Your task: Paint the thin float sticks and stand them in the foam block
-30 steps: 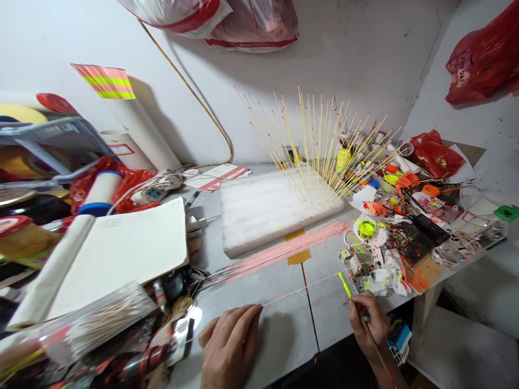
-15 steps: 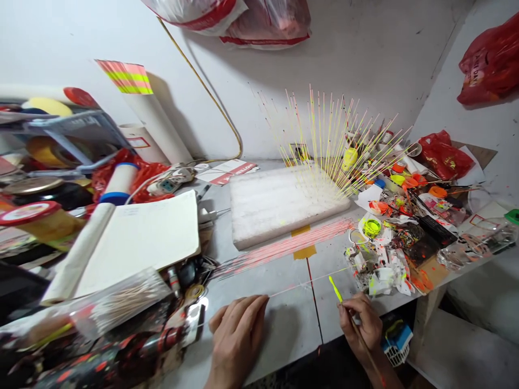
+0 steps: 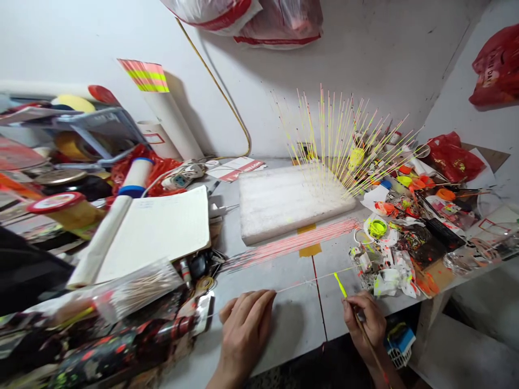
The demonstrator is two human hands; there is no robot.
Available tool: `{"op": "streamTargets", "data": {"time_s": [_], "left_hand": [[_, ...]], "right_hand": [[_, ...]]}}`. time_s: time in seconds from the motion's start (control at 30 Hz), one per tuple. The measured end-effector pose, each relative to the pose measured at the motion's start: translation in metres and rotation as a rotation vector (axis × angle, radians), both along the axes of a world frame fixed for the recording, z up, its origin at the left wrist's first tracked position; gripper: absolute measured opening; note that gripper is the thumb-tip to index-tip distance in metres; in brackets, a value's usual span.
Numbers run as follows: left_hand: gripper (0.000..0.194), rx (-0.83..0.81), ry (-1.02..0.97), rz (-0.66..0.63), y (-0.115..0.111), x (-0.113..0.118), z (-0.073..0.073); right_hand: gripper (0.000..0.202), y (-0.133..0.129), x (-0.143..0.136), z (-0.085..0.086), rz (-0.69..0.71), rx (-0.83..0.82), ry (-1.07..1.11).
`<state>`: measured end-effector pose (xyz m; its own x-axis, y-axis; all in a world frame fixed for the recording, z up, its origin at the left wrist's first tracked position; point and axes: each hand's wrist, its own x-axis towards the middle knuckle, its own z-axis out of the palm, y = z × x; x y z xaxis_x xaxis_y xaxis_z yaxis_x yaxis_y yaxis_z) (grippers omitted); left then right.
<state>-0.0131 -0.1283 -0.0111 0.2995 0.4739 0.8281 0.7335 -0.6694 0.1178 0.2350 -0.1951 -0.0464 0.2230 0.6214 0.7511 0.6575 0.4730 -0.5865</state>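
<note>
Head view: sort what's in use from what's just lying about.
In use: right hand gripping brush; left hand on thin stick; pink sticks; foam block; yellow paint pot.
Lying about: notebook; power strip; red bag.

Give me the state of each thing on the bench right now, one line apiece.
Left hand: flat on the table, fingertips pinning a thin stick.
Right hand: shut on a brush with a yellow-loaded tip.
Foam block: painted sticks standing upright in its right end.
Pink sticks: lying flat in a bundle.
Notebook: open.
Yellow paint pot: uncovered.
</note>
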Motion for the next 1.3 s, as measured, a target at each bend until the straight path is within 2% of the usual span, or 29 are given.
{"op": "streamTargets", "data": {"time_s": [0.33, 0.57, 0.83, 1.3], "left_hand": [[0.011, -0.018, -0.011, -0.007, 0.0, 0.0, -0.001], [0.012, -0.022, -0.017, 0.007, -0.001, 0.001, -0.002], [0.014, -0.029, -0.034, 0.02, -0.004, 0.003, 0.0], [0.016, -0.061, -0.05, 0.038, -0.006, 0.004, -0.001]], "right_hand": [[0.008, -0.004, 0.001, 0.0, 0.006, -0.015, 0.068], [0.018, -0.004, -0.019, 0.001, 0.102, 0.037, 0.05], [0.013, 0.003, -0.027, 0.001, 0.123, 0.035, 0.016], [0.007, -0.002, -0.02, -0.002, 0.059, -0.012, 0.06]]}}
